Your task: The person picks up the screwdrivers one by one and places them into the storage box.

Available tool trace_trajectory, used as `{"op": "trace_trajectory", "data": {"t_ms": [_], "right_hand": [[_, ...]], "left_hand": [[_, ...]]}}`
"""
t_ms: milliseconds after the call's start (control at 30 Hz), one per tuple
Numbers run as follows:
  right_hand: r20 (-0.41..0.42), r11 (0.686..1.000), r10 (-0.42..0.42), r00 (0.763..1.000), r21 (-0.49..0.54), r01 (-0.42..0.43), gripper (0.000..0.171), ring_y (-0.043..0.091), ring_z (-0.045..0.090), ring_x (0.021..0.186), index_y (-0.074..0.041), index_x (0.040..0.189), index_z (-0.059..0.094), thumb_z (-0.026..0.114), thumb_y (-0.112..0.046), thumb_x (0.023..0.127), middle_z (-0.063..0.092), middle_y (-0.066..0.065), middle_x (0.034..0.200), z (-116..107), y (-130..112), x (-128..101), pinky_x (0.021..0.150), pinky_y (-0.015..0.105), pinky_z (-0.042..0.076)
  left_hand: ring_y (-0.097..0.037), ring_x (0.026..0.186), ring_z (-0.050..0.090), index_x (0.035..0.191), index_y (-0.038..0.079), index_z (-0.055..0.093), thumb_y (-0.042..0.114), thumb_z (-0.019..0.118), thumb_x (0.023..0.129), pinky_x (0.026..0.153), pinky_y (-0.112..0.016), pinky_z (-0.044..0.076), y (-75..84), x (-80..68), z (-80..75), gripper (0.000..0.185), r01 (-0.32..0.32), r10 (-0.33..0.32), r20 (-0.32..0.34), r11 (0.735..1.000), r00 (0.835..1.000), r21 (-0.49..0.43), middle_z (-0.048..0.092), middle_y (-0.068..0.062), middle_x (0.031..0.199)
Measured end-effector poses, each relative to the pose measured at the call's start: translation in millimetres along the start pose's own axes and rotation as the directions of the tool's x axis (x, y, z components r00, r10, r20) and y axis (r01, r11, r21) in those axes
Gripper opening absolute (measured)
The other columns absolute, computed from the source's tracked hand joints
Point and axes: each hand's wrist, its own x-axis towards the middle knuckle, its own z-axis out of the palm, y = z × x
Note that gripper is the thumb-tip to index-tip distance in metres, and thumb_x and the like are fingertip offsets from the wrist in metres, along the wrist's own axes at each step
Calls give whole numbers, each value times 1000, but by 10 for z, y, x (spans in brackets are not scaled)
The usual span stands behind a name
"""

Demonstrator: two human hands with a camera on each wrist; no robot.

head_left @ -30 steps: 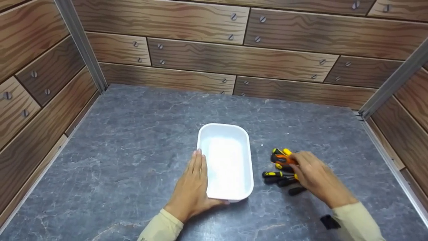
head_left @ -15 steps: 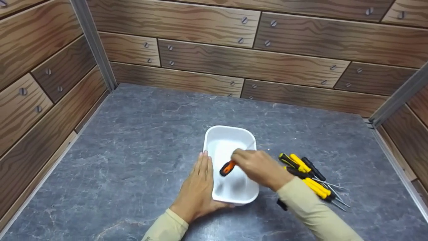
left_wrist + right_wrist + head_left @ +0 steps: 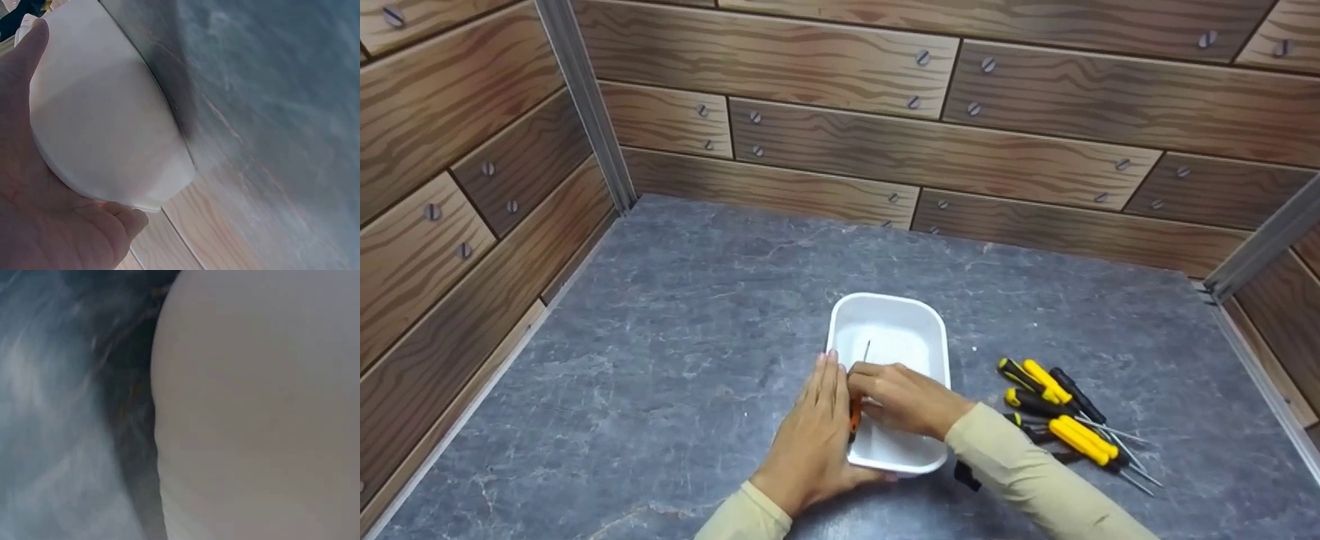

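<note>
A white rectangular tray [image 3: 889,307] sits on the grey stone-look tabletop. My left hand [image 3: 814,431] lies flat along the tray's left wall, fingers straight; in the left wrist view the palm [image 3: 34,214] presses the tray's white outer wall [image 3: 107,129]. My right hand [image 3: 904,397] is inside the tray and holds an orange-handled screwdriver [image 3: 856,412] near the left wall, its thin shaft pointing away from me. The right wrist view shows only a blurred white tray wall [image 3: 259,410] close up.
A heap of several yellow-and-black screwdrivers [image 3: 1061,416] lies on the table right of the tray, shafts pointing right. Wood-pattern walls [image 3: 885,135] close in the tabletop at the back and both sides. A small black object [image 3: 964,475] lies under my right sleeve.
My right hand took the orange screwdriver from the heap, carried it left over the tray, and has lowered it into the tray beside the left wall. The left hand stayed against the tray.
</note>
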Motion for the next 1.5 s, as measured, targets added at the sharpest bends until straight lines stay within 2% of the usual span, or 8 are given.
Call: {"op": "trace_trajectory", "data": {"t_ms": [100,233,400,633,1033,1233,1333,1500], "right_hand": [[2,992,23,1000,120,-23,19,12,63,85,-11,95,65,75,1,84,65,0,94,57,2,-40,80,23,55],[-38,988,-12,999,154,17,18,13,62,82,-10,94,64,76,0,84,64,1,91,128,17,-66,78,21,54],[-66,991,-37,997,126,45,17,12,61,83,-10,98,65,75,-3,86,63,1,93,172,33,-78,79,23,54],[-11,996,-16,1000,92,17,14,12,62,88,-9,103,67,71,-5,90,64,0,98,173,13,-49,84,25,55],[60,998,-31,998,64,27,38,17,65,106,-3,124,64,72,-6,87,69,6,116,175,-10,-51,101,30,50],[63,998,-10,998,57,6,31,19,61,113,-4,117,67,71,-6,87,63,9,125,171,-64,-73,104,31,49],[84,998,18,996,59,-23,35,20,57,122,-4,120,67,71,-7,85,58,11,134,166,-92,-70,108,32,45],[120,997,55,991,49,-61,49,21,53,130,0,136,59,67,-8,89,57,13,139,138,-132,-76,114,34,40]], "left_hand": [[-46,148,25,149,-19,31,91,52,73,122,-44,25,26,-20,21,135,-12,12,3,1000,1000,-2,28,-38,155],[-45,148,26,148,-18,31,92,52,73,122,-44,25,36,-31,31,135,-16,16,0,1000,1000,14,29,-37,155],[-45,147,27,148,-18,32,92,51,73,122,-44,26,29,-27,27,135,-10,10,-2,1000,1000,6,29,-37,155],[-45,148,27,148,-18,32,92,52,72,122,-44,26,8,-37,33,135,4,-4,-7,1000,1000,2,27,-38,156],[-46,147,26,148,-18,32,91,56,71,121,-44,26,-8,-12,38,136,10,-10,-16,1000,1000,-11,29,-37,155],[-47,147,28,147,-19,33,91,55,71,121,-44,28,-19,-18,43,136,-14,15,-40,1000,999,25,30,-37,154],[-47,147,26,147,-19,32,91,56,71,121,-44,28,-24,-22,42,136,-19,21,-45,999,999,28,28,-38,155],[-47,147,25,148,-19,31,90,58,70,121,-44,27,-30,-24,46,136,-11,12,-34,1000,999,13,26,-37,156]]}}
